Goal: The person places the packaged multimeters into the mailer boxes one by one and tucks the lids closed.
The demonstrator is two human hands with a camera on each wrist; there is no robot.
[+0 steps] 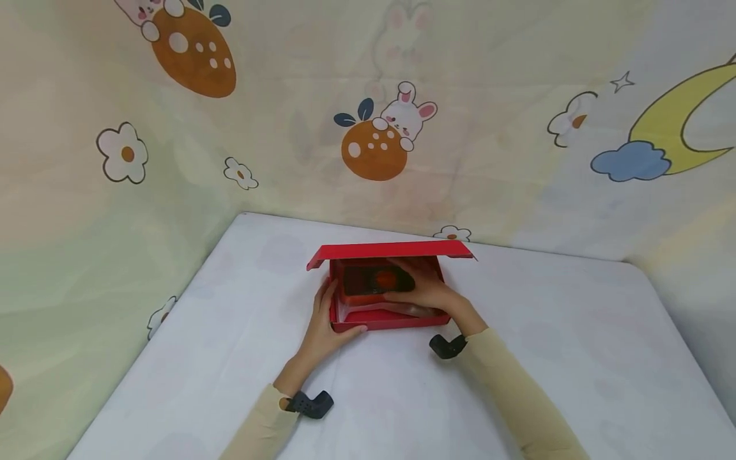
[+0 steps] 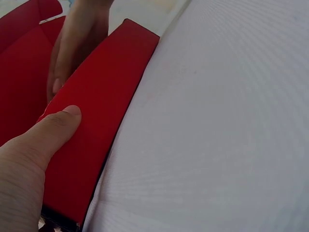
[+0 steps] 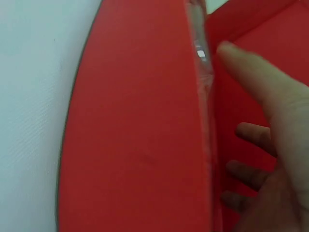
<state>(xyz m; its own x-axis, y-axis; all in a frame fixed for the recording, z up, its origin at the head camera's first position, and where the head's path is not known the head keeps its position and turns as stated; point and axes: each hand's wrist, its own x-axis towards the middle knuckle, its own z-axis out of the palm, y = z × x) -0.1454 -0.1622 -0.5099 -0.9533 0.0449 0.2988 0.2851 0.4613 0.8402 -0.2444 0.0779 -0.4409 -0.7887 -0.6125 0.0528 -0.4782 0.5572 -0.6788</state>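
A red cardboard box [image 1: 391, 324] lies on the table with its lid [image 1: 397, 250] raised. Inside are a dark-topped package with an orange spot [image 1: 368, 281] and a clear plastic wrapping [image 1: 411, 309] along the front. My left hand [image 1: 322, 326] holds the box at its left front corner. Its thumb [image 2: 60, 128] presses on the front wall, while the fingers lie along the left side. My right hand [image 1: 422, 286] reaches in under the lid, over the package's right end. In the right wrist view its thumb and fingers are spread apart, with nothing visible between them.
A white cloth covers the table [image 1: 241, 275]. Behind it hangs a printed curtain [image 1: 489, 140] with rabbits, flowers and a moon. Black cameras [image 1: 310, 404] are strapped to both wrists.
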